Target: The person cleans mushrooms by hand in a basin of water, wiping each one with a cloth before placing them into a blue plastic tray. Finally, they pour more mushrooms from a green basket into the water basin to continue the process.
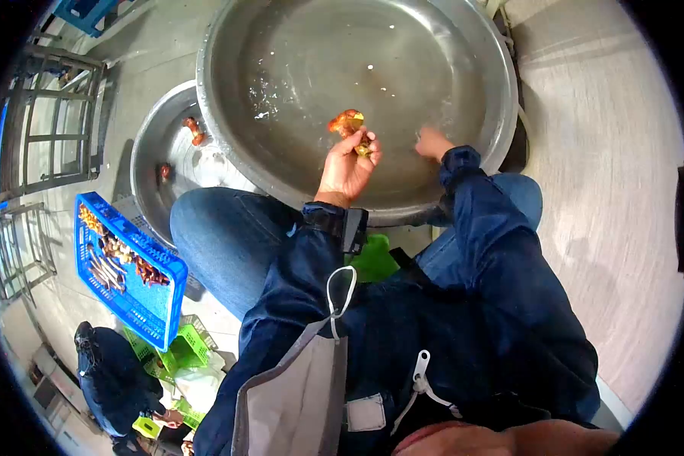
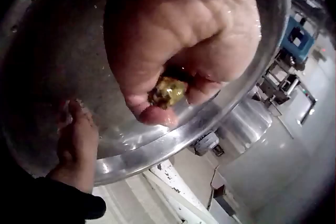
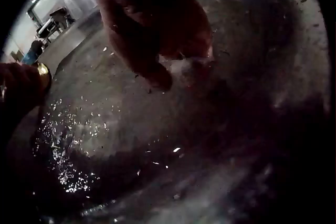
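Note:
My left hand (image 1: 346, 169) holds a mushroom (image 1: 345, 120) by its stem above the water of a large metal basin (image 1: 239, 156). The cap is orange-brown and shiny, with a yellow underside. In the left wrist view the fingers and thumb close around the stubby yellowish stem end (image 2: 168, 92), and the cap is out of sight. To the right, my right hand (image 1: 433, 144) dips into the water (image 1: 342, 68) near the basin's near right side. Its fingertips are blurred and hidden under the surface, so I cannot tell whether they hold anything.
A smaller metal basin (image 1: 150, 163) at the left holds a brown mushroom (image 1: 194, 131) and another reddish-brown piece (image 1: 165, 172). Nearer stands a blue crate (image 1: 140, 308) with sorted mushrooms. Metal racks (image 1: 57, 137) line the far left. Another person (image 1: 114, 380) is at the lower left, beside green baskets (image 1: 186, 349).

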